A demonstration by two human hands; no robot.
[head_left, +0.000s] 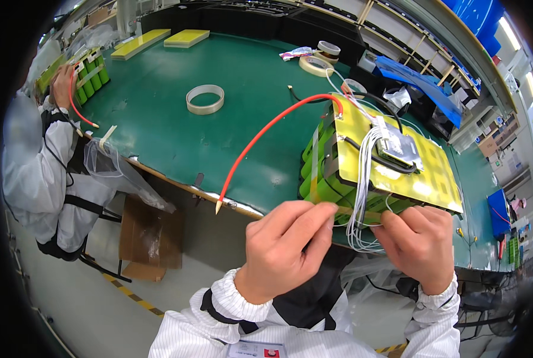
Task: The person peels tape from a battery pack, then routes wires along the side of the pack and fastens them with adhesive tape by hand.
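Note:
A battery pack of green cylindrical cells (323,155) stands at the table's near edge, its top covered by a yellow board (436,173). On the board sits a flat circuit module (402,149), from which a bundle of white wires (362,179) hangs over the near side. My left hand (287,244) is closed, thumb and forefinger pinching a strip of tape (371,217) against that side, left of the wires. My right hand (418,241) pinches the strip's other end, right of the bundle. A red cable (266,128) arches from the pack past my left hand.
A tape roll (205,99) lies mid-table; more rolls (316,65) are at the back. Two stacks of yellow boards (186,38) lie at the far left. There a person in white (57,161) handles another green-cell pack (92,77). A cardboard box (150,232) stands below the table.

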